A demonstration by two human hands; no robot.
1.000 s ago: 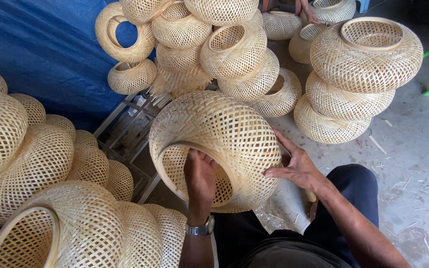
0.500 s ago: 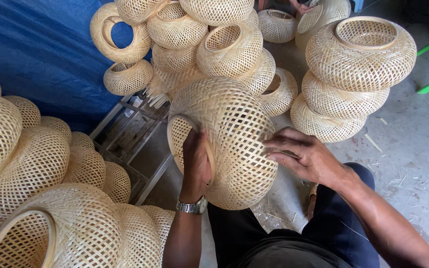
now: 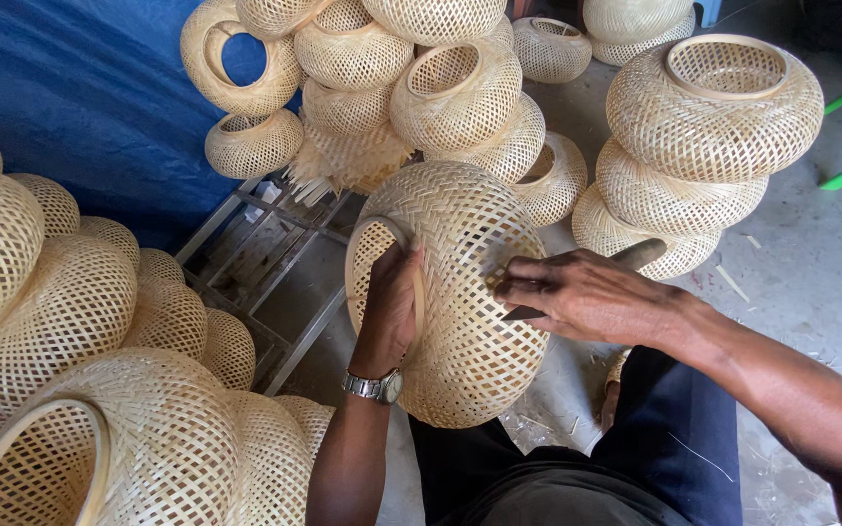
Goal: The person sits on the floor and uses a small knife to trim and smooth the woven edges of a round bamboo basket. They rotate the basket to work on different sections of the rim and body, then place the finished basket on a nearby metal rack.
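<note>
Trimming the round woven bamboo lampshade on our lap.
Our left hand grips its rim; our right hand holds a dark knife against the weave; next likely careful blade control.

Woven bamboo shade: pale, matt, open-lattice strips, rough-edged. Stacked shades at 2 o'clock showing the same dry weave. Tarpaulin at 10 o'clock: blue plastic, creasing, slightly sheeny. Wristwatch: shiny metal, glinting. Floor: dull concrete.
</note>
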